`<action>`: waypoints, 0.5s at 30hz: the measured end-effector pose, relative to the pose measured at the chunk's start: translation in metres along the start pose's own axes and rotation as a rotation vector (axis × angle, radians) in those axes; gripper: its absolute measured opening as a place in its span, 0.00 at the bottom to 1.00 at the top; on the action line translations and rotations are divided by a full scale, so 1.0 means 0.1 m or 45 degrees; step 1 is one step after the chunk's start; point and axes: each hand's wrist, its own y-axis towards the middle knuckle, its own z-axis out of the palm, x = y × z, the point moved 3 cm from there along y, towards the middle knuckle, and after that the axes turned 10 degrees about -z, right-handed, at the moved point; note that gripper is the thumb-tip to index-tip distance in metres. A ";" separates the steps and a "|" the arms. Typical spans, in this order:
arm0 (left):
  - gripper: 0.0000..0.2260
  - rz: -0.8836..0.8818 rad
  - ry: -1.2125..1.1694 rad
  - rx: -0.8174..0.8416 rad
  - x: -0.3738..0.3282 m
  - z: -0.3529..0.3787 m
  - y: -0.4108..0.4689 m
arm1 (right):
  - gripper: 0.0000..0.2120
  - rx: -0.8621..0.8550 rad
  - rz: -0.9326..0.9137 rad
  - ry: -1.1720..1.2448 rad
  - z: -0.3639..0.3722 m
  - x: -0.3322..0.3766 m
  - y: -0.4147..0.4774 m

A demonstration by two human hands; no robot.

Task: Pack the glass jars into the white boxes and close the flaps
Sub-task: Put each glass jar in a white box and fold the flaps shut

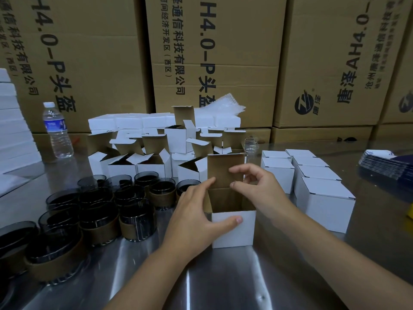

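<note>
Currently steadying the light, dentable box mid-frame with left hand gripping its wall, working the flap with right hand curled, pinch unclear, leaving fragile, slippery jars lower left, likely best taken by sleeves.

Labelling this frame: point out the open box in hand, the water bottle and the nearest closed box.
open box [234, 236]: head view, white front wall.
water bottle [54, 124]: head view, blue label.
nearest closed box [328, 214]: head view, front face.

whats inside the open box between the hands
Inside the open white box only bare brown cardboard walls show, with no jar in the visible upper part. Its front wall hides the bottom.
</note>
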 end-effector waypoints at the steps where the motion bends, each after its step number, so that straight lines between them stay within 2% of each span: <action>1: 0.40 -0.002 -0.008 0.007 0.00 0.00 0.01 | 0.12 -0.003 0.027 0.067 -0.01 -0.01 0.01; 4: 0.41 -0.003 -0.019 0.021 0.01 0.01 0.02 | 0.15 0.019 0.094 0.241 -0.07 -0.03 0.05; 9: 0.41 -0.005 -0.021 0.010 0.04 0.02 0.01 | 0.15 0.044 0.168 0.192 -0.20 -0.03 0.08; 12: 0.42 -0.013 -0.021 -0.009 0.05 0.02 0.02 | 0.13 0.060 0.232 0.110 -0.26 -0.03 0.09; 15: 0.43 -0.037 -0.024 -0.032 0.06 0.01 0.04 | 0.11 0.147 0.261 -0.104 -0.30 -0.01 0.10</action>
